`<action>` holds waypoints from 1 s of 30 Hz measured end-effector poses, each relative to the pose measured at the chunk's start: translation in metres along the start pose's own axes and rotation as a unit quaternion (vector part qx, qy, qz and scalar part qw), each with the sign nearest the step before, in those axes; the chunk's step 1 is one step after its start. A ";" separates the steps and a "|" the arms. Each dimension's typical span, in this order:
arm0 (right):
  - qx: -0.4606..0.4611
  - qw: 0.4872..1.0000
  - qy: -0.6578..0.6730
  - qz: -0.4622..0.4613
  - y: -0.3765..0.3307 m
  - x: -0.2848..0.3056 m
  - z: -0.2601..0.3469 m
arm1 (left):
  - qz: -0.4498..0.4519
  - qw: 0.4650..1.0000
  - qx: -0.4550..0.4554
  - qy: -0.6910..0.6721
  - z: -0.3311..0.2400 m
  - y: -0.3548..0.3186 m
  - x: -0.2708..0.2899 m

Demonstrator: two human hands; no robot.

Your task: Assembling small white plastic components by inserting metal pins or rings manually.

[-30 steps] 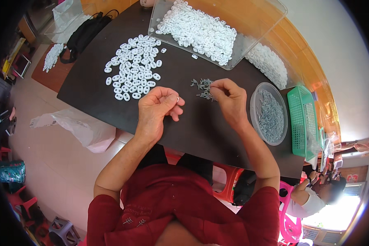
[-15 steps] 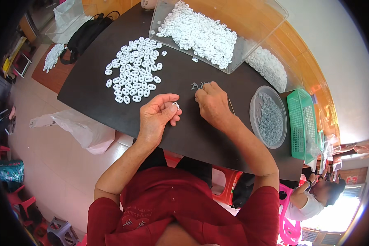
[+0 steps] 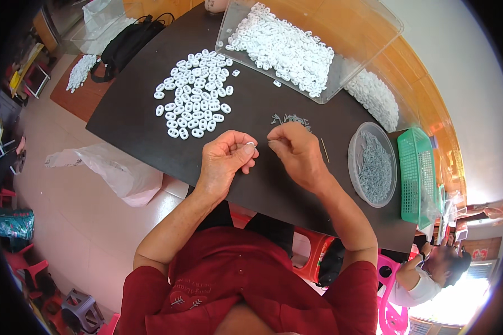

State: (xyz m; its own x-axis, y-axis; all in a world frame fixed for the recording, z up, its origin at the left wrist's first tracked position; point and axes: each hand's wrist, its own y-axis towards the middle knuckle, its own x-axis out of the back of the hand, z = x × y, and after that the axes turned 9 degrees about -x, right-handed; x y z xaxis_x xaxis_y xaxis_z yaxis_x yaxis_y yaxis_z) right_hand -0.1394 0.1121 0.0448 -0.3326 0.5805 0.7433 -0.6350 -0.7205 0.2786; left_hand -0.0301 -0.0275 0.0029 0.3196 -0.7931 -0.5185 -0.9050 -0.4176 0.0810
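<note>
My left hand (image 3: 221,162) pinches a small white plastic piece (image 3: 251,144) between thumb and fingers, and only its edge shows. To the right of it, my right hand (image 3: 299,149) is closed in a pinch over the dark table. What its fingertips hold, if anything, is too small to make out. Just beyond the right hand lies a small heap of grey pin-like pieces (image 3: 297,119). A spread of white oval pieces with two holes each (image 3: 193,109) lies on the table past my left hand.
A clear bin (image 3: 320,100) with many white pieces stands at the back of the table (image 3: 251,103). At right are a round tub (image 3: 354,190) of grey pins, a green basket (image 3: 418,209) and a thin stick (image 3: 324,151). A person (image 3: 416,282) sits at far right.
My right hand has drawn back from the grey heap toward my left hand, uncovering the heap. The left hand keeps its pinch on the white piece. The whole view has shifted slightly.
</note>
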 end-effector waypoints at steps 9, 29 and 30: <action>-0.170 0.956 0.220 0.095 -0.009 0.001 0.021 | 0.008 1.000 -0.007 0.008 0.000 -0.008 -0.004; -0.158 0.967 0.183 0.085 -0.010 -0.009 0.025 | -0.015 0.981 -0.098 0.166 0.007 -0.019 -0.008; -0.171 0.962 0.198 0.080 -0.010 -0.010 0.025 | -0.017 0.964 -0.147 0.220 0.011 -0.019 -0.009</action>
State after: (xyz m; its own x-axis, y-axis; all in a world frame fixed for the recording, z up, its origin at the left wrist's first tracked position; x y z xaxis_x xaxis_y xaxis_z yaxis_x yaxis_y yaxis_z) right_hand -0.1122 0.1038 0.0497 -0.6424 0.6201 0.4504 -0.7229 -0.6855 -0.0872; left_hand -0.0188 -0.0074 -0.0039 0.4940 -0.8614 -0.1182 -0.7943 -0.5024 0.3415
